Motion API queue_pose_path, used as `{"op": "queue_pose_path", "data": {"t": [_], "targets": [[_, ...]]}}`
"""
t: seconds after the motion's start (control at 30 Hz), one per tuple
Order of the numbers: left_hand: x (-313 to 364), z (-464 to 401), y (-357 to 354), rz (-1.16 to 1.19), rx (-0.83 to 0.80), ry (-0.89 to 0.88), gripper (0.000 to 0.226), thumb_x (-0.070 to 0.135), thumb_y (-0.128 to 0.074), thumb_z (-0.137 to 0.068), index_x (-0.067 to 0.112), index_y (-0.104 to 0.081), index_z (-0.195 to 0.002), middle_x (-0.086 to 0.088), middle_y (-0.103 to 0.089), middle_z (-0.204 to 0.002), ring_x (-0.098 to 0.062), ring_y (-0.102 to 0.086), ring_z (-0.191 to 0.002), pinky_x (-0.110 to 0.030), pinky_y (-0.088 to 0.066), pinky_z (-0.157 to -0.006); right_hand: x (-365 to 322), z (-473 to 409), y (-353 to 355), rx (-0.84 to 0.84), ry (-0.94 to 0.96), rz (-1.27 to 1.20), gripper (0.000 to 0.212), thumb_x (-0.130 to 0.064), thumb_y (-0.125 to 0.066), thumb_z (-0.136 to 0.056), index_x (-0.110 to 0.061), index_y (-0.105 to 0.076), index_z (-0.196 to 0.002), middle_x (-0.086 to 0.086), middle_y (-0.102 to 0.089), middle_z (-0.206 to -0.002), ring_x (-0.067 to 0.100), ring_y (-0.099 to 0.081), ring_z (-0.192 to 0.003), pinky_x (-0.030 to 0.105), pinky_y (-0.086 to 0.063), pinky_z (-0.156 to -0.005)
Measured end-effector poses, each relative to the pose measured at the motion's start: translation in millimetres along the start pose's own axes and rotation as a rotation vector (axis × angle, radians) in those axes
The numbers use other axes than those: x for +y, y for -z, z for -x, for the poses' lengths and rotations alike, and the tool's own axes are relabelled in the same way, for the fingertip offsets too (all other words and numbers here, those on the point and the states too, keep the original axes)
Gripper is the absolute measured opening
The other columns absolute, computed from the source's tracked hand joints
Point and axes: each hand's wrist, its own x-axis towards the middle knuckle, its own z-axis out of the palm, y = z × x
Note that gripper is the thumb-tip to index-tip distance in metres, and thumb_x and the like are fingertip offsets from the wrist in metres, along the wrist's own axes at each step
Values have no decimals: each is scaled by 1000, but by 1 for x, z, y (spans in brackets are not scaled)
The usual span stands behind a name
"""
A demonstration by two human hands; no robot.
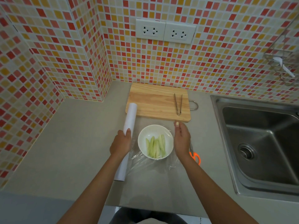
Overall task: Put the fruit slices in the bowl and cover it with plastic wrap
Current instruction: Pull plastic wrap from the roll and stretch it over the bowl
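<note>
A grey countertop (pixel 72 143) is backed by orange-red mosaic tiles (pixel 64 54). The white plastic-wrap roll (pixel 129 120), its long axis pointing to 1 o'clock, is gripped by the curled fingers of the left hand (pixel 120 143). The right hand (pixel 182 139) is held with straight, closed fingers at 3 o'clock of the round white bowl (pixel 144 135) of pale green fruit slices (pixel 155 146).

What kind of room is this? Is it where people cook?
Most likely a home kitchen. There is a metal sink set into the counter, a wooden cutting board by the tiled wall, and a bowl of fruit slices.
</note>
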Motion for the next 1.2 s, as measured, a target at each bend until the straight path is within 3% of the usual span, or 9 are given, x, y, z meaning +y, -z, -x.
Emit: {"op": "queue_pose_path", "data": {"t": [0.17,0.23,0.37,0.47,0.53,0.67,0.87,1.0,1.2], "targets": [[-3,-2,3,-4,-7,-16,57,52,-23,-98,6,-45,-124,-16,-57,-122,-31,-55,-101,-34,-35,-76,7,14,-19,-145,-142,-106,32,-14,-41,-100,-5,-64,-120,9,-67,-120,21,-60,-114,37,-46,-102],[-5,-3,4,-2,-10,-15,58,52,-23,-97,6,-45,-125,-16,-57,-123,-32,-55,-105,-34,-36,-77,8,12,-20,-139,-199,-159,31,-11,-41,-100,-3,-66,-115,13,-69,-114,22,-63,-107,37,-50,-97],[-6,-4,4,10,-20,-10,60,53,-24,-97,5,-46,-125,-17,-56,-125,-34,-55,-109,-34,-35,-77,5,14,-19,-150,-256,-274,31,-6,-40,-98,-6,-70,-105,6,-69,-97,6,-63,-81,14,-51,-72],[-8,-5,4,21,-22,-26,61,54,-26,-97,3,-47,-123,-18,-57,-122,-34,-56,-107,-34,-37,-77,8,13,-19,-148,-270,-263,31,-7,-39,-99,-6,-69,-105,-3,-67,-86,2,-59,-76,19,-48,-71],[-9,-6,7,25,-20,-39,60,54,-27,-97,2,-48,-121,-18,-58,-121,-34,-56,-105,-34,-37,-77,8,13,-18,-141,-263,-241,29,-8,-40,-99,-10,-68,-92,-6,-62,-74,2,-54,-67,15,-46,-64],[-11,-8,13,60,-8,-49,59,53,-32,-97,1,-48,-118,-18,-58,-117,-34,-56,-101,-35,-39,-76,9,11,-18,-145,-258,-193,36,-10,-42,-98,-14,-46,-62,-1,-41,-59,10,-36,-58,25,-31,-55],[-15,-4,15,48,-9,-42,59,55,-35,-95,2,-45,-119,-15,-57,-115,-25,-51,-87,-34,-40,-73,8,9,-17,-164,-257,-149,32,-12,-43,-98,-8,-43,-66,8,-36,-64,16,-33,-63,28,-27,-57],[-16,-3,15,53,-10,-56,58,55,-36,-95,3,-46,-117,-14,-57,-113,-24,-52,-86,-34,-39,-71,12,11,-16,-166,-282,-192,34,-10,-41,-98,17,-57,-87,23,-47,-70,29,-40,-65,28,-35,-64],[-14,-1,13,83,-12,-73,57,55,-36,-95,3,-46,-116,-14,-58,-112,-25,-53,-86,-34,-39,-71,16,10,-12,-191,-403,-279,30,-15,-41,-100,-1,-67,-103,2,-65,-84,12,-60,-75,19,-48,-65]]}}
